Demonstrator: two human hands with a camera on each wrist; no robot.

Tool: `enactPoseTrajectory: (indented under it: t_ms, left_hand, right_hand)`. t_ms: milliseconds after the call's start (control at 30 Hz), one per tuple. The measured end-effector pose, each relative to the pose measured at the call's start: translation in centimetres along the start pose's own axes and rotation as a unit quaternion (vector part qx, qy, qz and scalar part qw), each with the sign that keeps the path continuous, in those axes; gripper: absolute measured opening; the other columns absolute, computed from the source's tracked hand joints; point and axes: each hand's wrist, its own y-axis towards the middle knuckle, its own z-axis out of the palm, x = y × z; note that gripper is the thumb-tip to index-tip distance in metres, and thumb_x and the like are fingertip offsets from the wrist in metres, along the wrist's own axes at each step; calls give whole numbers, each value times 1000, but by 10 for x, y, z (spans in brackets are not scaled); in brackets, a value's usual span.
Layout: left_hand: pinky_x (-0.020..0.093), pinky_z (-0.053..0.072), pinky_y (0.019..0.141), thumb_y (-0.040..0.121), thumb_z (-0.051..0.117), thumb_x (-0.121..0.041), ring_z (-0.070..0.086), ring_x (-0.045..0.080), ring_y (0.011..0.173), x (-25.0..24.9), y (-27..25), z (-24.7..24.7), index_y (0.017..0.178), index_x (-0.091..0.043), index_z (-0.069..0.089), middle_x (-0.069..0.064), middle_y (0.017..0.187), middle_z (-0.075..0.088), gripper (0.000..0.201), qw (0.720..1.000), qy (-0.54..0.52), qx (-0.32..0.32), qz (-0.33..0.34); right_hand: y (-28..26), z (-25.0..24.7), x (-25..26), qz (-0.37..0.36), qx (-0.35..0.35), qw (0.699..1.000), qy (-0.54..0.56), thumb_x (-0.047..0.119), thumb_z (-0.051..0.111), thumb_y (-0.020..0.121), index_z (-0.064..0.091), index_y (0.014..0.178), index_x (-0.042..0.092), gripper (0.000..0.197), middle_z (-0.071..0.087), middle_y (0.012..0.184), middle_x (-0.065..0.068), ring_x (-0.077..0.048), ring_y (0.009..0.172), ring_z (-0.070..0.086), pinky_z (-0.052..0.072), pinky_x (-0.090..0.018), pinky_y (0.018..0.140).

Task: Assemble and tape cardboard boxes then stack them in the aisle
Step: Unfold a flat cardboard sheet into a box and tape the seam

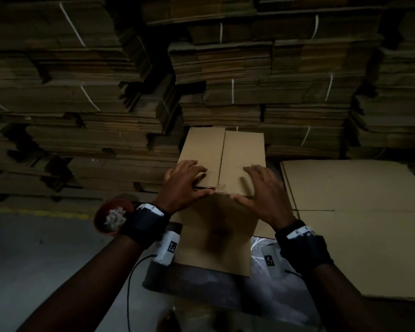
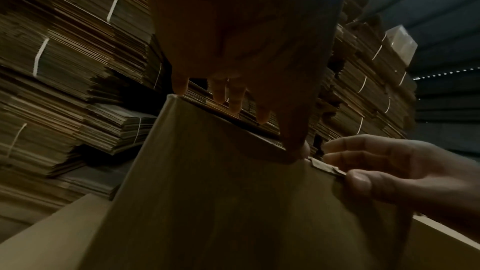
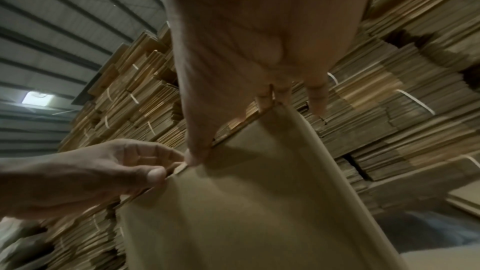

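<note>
A brown cardboard box [image 1: 216,236] stands upright in front of me, its two top flaps [image 1: 225,152] folded down and meeting at a centre seam. My left hand [image 1: 185,180] lies spread on the left flap, thumb along the near edge toward the seam. My right hand [image 1: 261,188] lies the same way on the right flap. In the left wrist view, my left hand's fingertips [image 2: 235,108] reach over the box's top edge [image 2: 207,192] and the right hand [image 2: 389,171] has its thumb on the front wall. The right wrist view shows the box [image 3: 246,202] under my right hand [image 3: 259,28], with the left hand [image 3: 91,171] beside it. A red-brown tape roll [image 1: 110,219] hangs around my left wrist.
Tall stacks of flat, strapped cardboard [image 1: 82,92] fill the whole background right behind the box. Flat cardboard sheets [image 1: 357,207] lie to the right. Clear plastic wrap [image 1: 259,243] shows beside the box's base. Grey floor [image 1: 34,259] with a yellow line lies to the left.
</note>
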Motion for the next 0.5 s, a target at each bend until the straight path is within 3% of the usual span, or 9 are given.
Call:
enactPoseTrajectory:
  t_ms: [167,333,433,500]
  left_hand:
    - [56,43,105,75,53,-78,45,21,135,14,6,-3,131,-27,60,1,143,53,76,999,-33,-6,20]
    - [44,55,90,94,54,-53,59,11,112,19,1,-11,130,-18,60,1,126,63,51,985,-99,-116,77]
    - [22,54,79,99,52,-44,57,0,105,24,-5,-22,139,-18,53,3,126,65,48,970,-113,-200,80]
    - [16,50,80,100,51,-40,59,0,104,30,-6,-27,143,-20,47,2,127,64,48,957,-124,-249,77]
  right_hand:
    - [4,-1,-1,-47,-51,996,55,61,66,89,53,140,19,67,58,139,-6,-24,125,56,51,-41,98]
    - [2,-11,2,-60,-144,982,107,49,56,97,49,142,14,58,61,135,-9,-22,109,66,58,-35,79]
    - [-6,-11,1,-41,-201,969,139,41,53,101,39,150,14,58,55,142,-9,-16,107,67,60,-31,77]
    - [-10,-9,-2,-22,-247,957,152,36,49,102,34,153,9,60,46,152,-7,-14,102,67,59,-29,72]
